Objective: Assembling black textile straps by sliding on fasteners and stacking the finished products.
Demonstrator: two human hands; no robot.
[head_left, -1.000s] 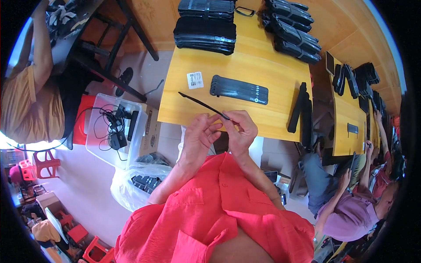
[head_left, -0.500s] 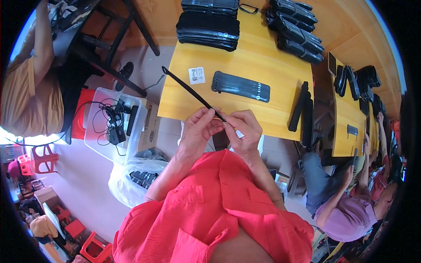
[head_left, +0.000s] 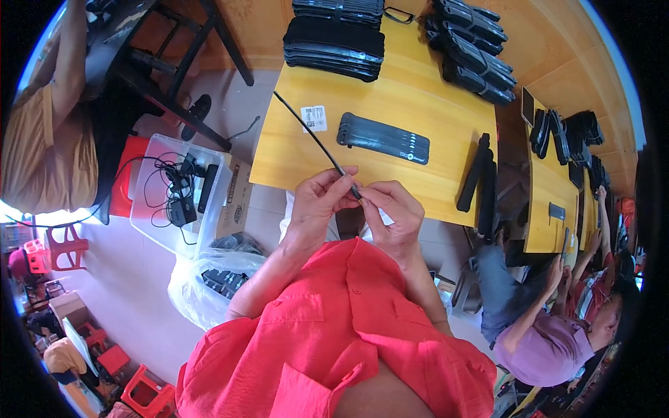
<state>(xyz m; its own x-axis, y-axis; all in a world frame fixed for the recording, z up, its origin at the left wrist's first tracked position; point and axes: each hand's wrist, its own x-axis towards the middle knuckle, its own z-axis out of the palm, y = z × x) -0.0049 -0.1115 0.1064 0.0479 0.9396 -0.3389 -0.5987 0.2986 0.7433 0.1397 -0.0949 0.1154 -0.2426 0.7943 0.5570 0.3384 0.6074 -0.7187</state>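
A long, thin black strap (head_left: 307, 129) slants up and left from my hands over the near edge of the yellow table. My left hand (head_left: 312, 202) pinches it near its lower end between thumb and fingers. Right beside it, my right hand (head_left: 396, 217) grips that same end with thumb and fingertips. Beyond my hands, a flat set of black straps (head_left: 383, 138) lies on the table (head_left: 418, 188), a pale print on its right end. A small white printed label (head_left: 314, 119) sits left of that set, close to the held strap.
Stacked black straps (head_left: 333, 50) stand at the table's far left, with banded bundles (head_left: 474, 59) at far right. Long black pieces (head_left: 481, 174) lie along the right edge. A clear bin of cables (head_left: 155, 202) and a plastic bag (head_left: 202, 292) are left. Co-workers (head_left: 550, 348) sit right.
The strap has turned, so its far end points more steeply away and shows edge-on; its looped tip is no longer visible. Both hands stay close together at the lower end.
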